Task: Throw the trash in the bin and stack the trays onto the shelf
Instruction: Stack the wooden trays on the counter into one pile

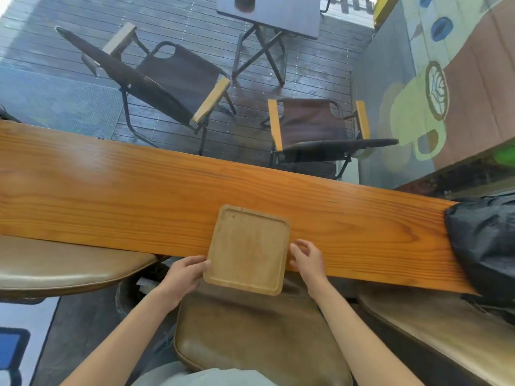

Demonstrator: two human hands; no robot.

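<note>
- I saw one wooden tray [247,249] lying on the long wooden counter [111,196], its near edge overhanging the counter's front edge above a brown cushioned stool [259,338].
- My left hand [182,277] gripped the tray's near-left corner, thumb pressed on the rim, fingers tucked beneath.
- My right hand [308,259] sat at the tray's right edge, fingers loosely curled and touching the rim; I could not tell whether it truly clasped the tray.
- The tray was bare inside, tilted slightly off square with the counter.
- A black bag [485,240] slumped on the counter's far right end, well apart from the tray.
- Beyond the counter stood two folding chairs [178,79] on dark decking.
</note>
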